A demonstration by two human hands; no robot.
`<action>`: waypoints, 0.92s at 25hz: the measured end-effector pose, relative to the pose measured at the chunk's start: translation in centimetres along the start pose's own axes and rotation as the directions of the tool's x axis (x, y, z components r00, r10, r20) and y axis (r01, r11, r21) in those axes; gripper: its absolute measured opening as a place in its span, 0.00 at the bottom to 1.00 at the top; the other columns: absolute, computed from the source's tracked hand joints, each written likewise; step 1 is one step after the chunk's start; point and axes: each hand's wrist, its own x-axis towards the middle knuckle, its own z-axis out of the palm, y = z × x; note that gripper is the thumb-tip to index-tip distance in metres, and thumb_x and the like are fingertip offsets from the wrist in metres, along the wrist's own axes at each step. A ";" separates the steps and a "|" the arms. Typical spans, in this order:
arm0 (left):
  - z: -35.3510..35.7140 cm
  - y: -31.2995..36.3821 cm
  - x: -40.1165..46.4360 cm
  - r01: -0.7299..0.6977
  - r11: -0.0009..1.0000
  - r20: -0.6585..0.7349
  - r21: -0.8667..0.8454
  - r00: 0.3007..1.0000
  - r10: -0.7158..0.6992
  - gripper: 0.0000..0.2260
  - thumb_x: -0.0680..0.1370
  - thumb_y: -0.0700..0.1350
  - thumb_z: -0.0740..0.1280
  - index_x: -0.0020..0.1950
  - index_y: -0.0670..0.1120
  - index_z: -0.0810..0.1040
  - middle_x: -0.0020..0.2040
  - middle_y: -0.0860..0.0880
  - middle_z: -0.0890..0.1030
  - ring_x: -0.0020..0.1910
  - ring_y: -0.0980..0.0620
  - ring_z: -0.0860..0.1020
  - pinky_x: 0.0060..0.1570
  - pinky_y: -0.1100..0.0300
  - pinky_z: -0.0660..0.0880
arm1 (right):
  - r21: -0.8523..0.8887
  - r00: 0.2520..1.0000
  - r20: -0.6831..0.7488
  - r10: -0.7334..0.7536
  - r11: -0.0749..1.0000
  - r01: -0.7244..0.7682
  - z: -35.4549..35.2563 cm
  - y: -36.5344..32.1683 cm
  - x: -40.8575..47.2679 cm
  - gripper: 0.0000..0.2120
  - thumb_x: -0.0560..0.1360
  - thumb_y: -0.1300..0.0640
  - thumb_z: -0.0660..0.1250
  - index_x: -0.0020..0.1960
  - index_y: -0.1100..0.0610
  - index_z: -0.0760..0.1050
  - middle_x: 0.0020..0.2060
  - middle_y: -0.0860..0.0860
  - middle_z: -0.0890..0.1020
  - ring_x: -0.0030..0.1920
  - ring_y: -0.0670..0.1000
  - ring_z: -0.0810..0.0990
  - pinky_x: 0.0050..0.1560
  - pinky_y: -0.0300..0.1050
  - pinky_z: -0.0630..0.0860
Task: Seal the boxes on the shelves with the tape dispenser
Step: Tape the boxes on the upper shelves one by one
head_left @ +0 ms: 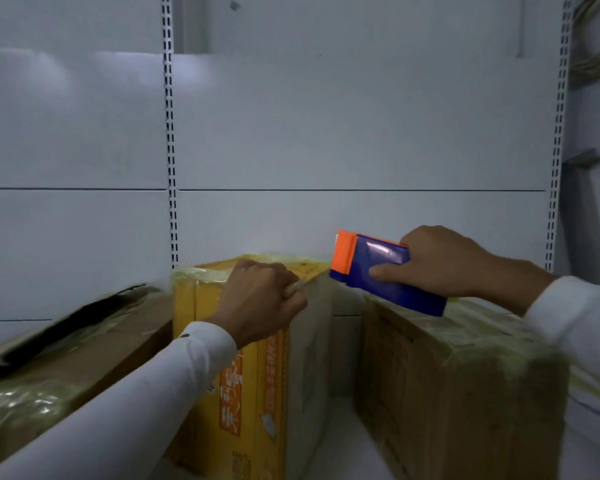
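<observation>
Right hand has its fingers wrapped round the dispenser, orange end aimed at 9 o'clock toward the yellow box, where the left hand is nearer, pinching tape at its top edge.

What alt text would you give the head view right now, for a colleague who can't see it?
A person's right hand grips a blue and orange tape dispenser held just above a brown box, while the left hand pinches tape at the top edge of a yellow box. Another brown box, partly open, stands at left on the white shelf.
</observation>
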 end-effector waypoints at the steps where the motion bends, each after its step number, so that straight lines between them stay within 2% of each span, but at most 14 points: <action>1: -0.6 -0.4 -0.2 -0.008 0.998 0.000 -0.066 1.000 0.008 0.15 0.71 0.54 0.58 0.32 0.47 0.77 0.30 0.51 0.76 0.27 0.51 0.71 0.35 0.58 0.64 | 0.021 1.000 -0.019 -0.008 1.000 0.009 -0.6 0.2 -0.1 0.26 0.68 0.31 0.65 0.38 0.55 0.75 0.32 0.51 0.79 0.32 0.50 0.79 0.39 0.50 0.78; 4: -2.5 -1.7 -1.2 0.011 0.976 0.041 -0.216 0.999 -0.003 0.17 0.69 0.53 0.58 0.45 0.47 0.83 0.41 0.52 0.83 0.38 0.52 0.79 0.39 0.59 0.74 | 0.021 0.999 -0.039 -0.016 1.000 0.017 -1.8 0.3 -0.8 0.24 0.70 0.33 0.66 0.37 0.55 0.74 0.32 0.51 0.79 0.32 0.50 0.78 0.39 0.49 0.77; 6: -3.8 -2.8 -1.8 0.055 0.952 0.125 -0.302 0.992 -0.018 0.19 0.70 0.51 0.59 0.53 0.47 0.83 0.49 0.53 0.83 0.46 0.55 0.79 0.47 0.62 0.75 | 0.025 0.999 -0.040 -0.022 0.999 0.023 -1.8 0.3 -1.4 0.24 0.69 0.33 0.66 0.36 0.55 0.74 0.31 0.52 0.79 0.32 0.51 0.79 0.39 0.51 0.77; 8: -4.7 -3.8 -2.2 0.105 0.943 0.188 -0.315 0.981 -0.047 0.18 0.71 0.48 0.60 0.56 0.47 0.82 0.52 0.53 0.83 0.49 0.56 0.79 0.49 0.67 0.72 | 0.038 0.999 -0.025 -0.037 0.999 0.038 -1.6 0.3 -2.0 0.25 0.68 0.32 0.66 0.37 0.55 0.75 0.32 0.52 0.81 0.32 0.51 0.80 0.41 0.53 0.79; 10: -5.1 -4.3 -2.1 0.123 0.984 0.244 -0.129 0.966 -0.088 0.16 0.72 0.45 0.60 0.57 0.49 0.79 0.53 0.52 0.82 0.50 0.51 0.78 0.46 0.62 0.71 | 0.063 0.999 -0.004 -0.045 0.997 0.045 -1.7 0.2 -2.6 0.24 0.68 0.33 0.66 0.38 0.55 0.76 0.32 0.51 0.82 0.33 0.51 0.81 0.41 0.53 0.80; 12: -5.2 -3.7 -1.6 0.119 0.974 0.239 0.192 0.957 -0.164 0.14 0.75 0.43 0.59 0.59 0.51 0.74 0.54 0.50 0.81 0.49 0.47 0.77 0.45 0.58 0.67 | 0.084 0.999 -0.005 -0.046 0.995 0.046 -1.9 0.1 -3.0 0.23 0.68 0.33 0.66 0.38 0.55 0.76 0.32 0.51 0.82 0.32 0.50 0.81 0.42 0.53 0.80; 13: -5.0 -3.2 -1.4 0.098 0.952 0.217 0.290 0.962 -0.165 0.14 0.75 0.45 0.59 0.61 0.51 0.72 0.56 0.50 0.80 0.52 0.47 0.76 0.49 0.57 0.67 | 0.087 0.999 -0.004 -0.047 0.995 0.048 -2.0 0.0 -3.2 0.24 0.68 0.33 0.66 0.39 0.55 0.76 0.32 0.51 0.82 0.32 0.50 0.81 0.42 0.53 0.80; 14: -4.5 -2.5 -1.3 0.067 0.951 0.207 0.302 0.969 -0.135 0.17 0.76 0.49 0.59 0.65 0.51 0.70 0.60 0.50 0.78 0.56 0.48 0.75 0.56 0.56 0.67 | 0.089 0.999 0.001 -0.046 0.995 0.046 -2.2 0.1 -3.4 0.24 0.69 0.33 0.66 0.39 0.55 0.77 0.32 0.51 0.82 0.32 0.50 0.81 0.42 0.52 0.80; 16: -3.2 -0.6 -0.8 0.028 0.989 0.251 0.148 0.966 -0.065 0.24 0.78 0.56 0.59 0.72 0.51 0.65 0.69 0.51 0.72 0.66 0.49 0.70 0.68 0.54 0.60 | 0.085 0.999 0.013 -0.045 0.995 0.043 -2.4 0.1 -3.9 0.24 0.69 0.33 0.66 0.39 0.56 0.77 0.32 0.51 0.82 0.32 0.50 0.81 0.41 0.51 0.79; 18: -1.2 0.7 -0.3 0.041 0.998 0.295 0.043 0.954 -0.052 0.24 0.79 0.57 0.59 0.74 0.53 0.62 0.72 0.53 0.69 0.71 0.52 0.65 0.72 0.53 0.53 | 0.070 0.999 0.020 -0.047 0.996 0.045 -2.6 0.1 -4.5 0.24 0.69 0.33 0.66 0.39 0.55 0.76 0.32 0.50 0.82 0.32 0.49 0.81 0.39 0.49 0.79; 19: -0.5 0.8 -0.1 0.052 0.998 0.269 0.026 0.961 -0.057 0.22 0.80 0.57 0.59 0.73 0.54 0.64 0.71 0.53 0.70 0.70 0.53 0.66 0.72 0.53 0.51 | 0.074 0.999 0.023 -0.048 0.996 0.047 -2.7 0.2 -4.9 0.23 0.69 0.33 0.66 0.39 0.55 0.76 0.32 0.50 0.82 0.32 0.48 0.81 0.38 0.47 0.79; 21: 0.1 -0.4 -0.4 0.072 0.997 0.185 -0.035 0.981 -0.064 0.17 0.79 0.56 0.59 0.68 0.55 0.72 0.65 0.55 0.76 0.66 0.54 0.72 0.68 0.54 0.55 | 0.087 0.998 0.034 -0.054 0.995 0.051 -2.7 0.6 -5.6 0.23 0.68 0.33 0.66 0.40 0.54 0.77 0.32 0.49 0.82 0.31 0.48 0.81 0.37 0.45 0.78; 23: -0.4 -2.4 -1.1 0.038 0.979 0.135 -0.202 0.991 -0.010 0.20 0.76 0.58 0.58 0.61 0.52 0.79 0.58 0.53 0.81 0.59 0.54 0.77 0.65 0.53 0.64 | 0.114 0.996 0.071 -0.061 0.992 0.053 -3.0 1.0 -6.3 0.26 0.66 0.31 0.65 0.41 0.54 0.77 0.33 0.50 0.83 0.32 0.48 0.82 0.36 0.43 0.78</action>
